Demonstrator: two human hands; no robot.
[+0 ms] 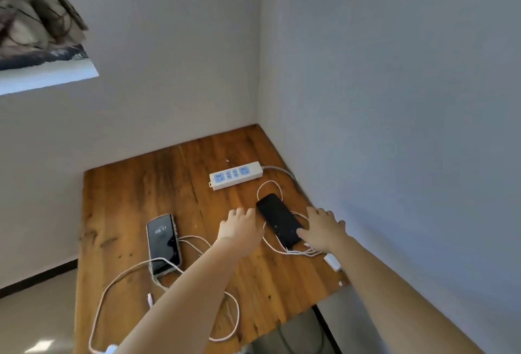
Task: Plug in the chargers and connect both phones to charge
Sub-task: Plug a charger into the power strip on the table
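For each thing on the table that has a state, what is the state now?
Power strip: all sockets empty.
Left phone: screen lit, showing a clock.
Right phone: screen dark, lying on its cable.
White charger: unplugged, at the table edge.
Left hand: open, empty.
Right hand: open, thumb touching the right phone.

My arms come in from the lower part of the frame, bare from the edge up to the wrists, with no sleeves showing. My left hand (pixel 239 228) and right hand (pixel 324 229) are bare too: no gloves, rings, watch or bracelets that I can see.
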